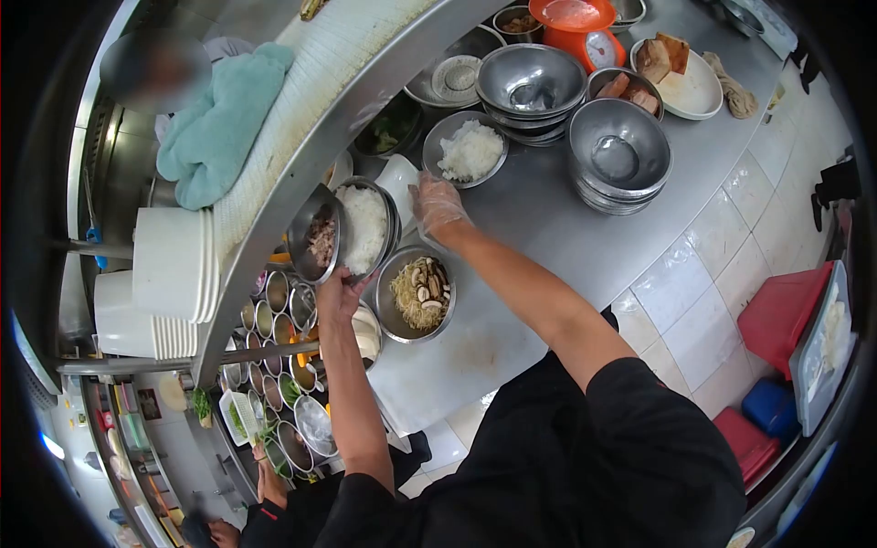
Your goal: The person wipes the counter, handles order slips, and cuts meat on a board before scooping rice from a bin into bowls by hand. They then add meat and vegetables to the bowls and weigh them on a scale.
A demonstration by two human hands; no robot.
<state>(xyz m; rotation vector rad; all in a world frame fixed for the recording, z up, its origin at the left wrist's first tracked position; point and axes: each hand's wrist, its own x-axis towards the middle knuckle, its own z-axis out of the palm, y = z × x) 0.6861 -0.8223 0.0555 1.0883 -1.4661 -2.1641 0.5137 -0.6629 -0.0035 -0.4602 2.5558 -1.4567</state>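
Observation:
My left hand [340, 297] is closed on the rim of a tilted metal bowl [306, 239] with chopped meat in it. Right beside that hand is a metal bowl of white rice [365, 228], seemingly stacked on other bowls. My right hand [438, 208], in a clear plastic glove, has its curled fingers at the edge of a white dish [398, 187] and appears to grip it. Just beyond these fingers stands another bowl of rice [472, 151]. Below, between my forearms, a metal bowl [416, 292] contains sliced mushrooms and bean sprouts.
Stacked metal bowls [619, 151] and an orange scale [585, 32] stand on the steel counter [539, 247]. A white plate [692, 91] holds brown blocks. Several small ingredient containers [274, 352] are at left, near another person's hand [269, 479]. White tubs [169, 265] stand on the shelf.

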